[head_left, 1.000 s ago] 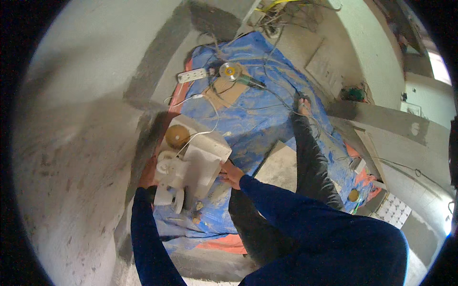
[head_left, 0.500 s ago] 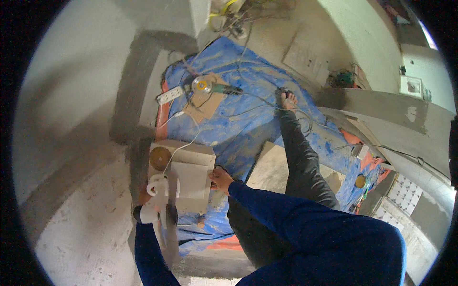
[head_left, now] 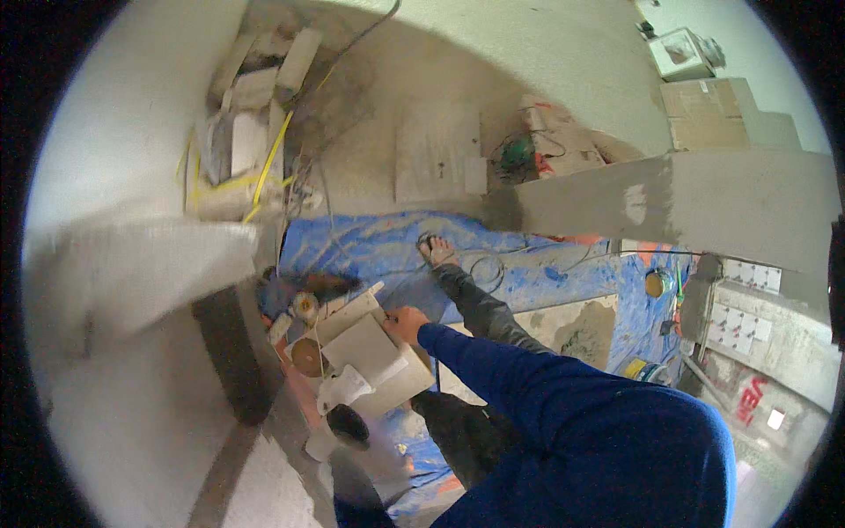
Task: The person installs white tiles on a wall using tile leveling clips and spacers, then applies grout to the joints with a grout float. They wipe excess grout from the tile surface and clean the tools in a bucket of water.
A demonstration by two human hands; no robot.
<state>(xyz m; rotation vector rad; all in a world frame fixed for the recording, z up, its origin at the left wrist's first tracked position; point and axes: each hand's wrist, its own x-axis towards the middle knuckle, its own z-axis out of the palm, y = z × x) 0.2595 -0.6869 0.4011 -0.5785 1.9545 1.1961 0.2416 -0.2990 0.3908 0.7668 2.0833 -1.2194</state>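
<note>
A pale box-like block with a flat grey-white top stands low at my left on a blue sheet. My right hand is closed at its far right edge, fingers bent against the rim. My left hand is by the near left corner, smeared by motion. It shows as a white, glove-like shape with a black band, so its fingers cannot be read. A round brown disc lies on the block's left part. Just beyond, a small round metal-coloured piece is partly blurred.
The blue sheet covers the floor around my bare foot. A stained pale board lies to the right. Farther right stand a tin and a bucket. Rubble and yellow straps are at the far left.
The view has swung, so the block appears turned and more of the far floor shows. My left hand has shifted along the block's near side; my right hand stays at its edge.
</note>
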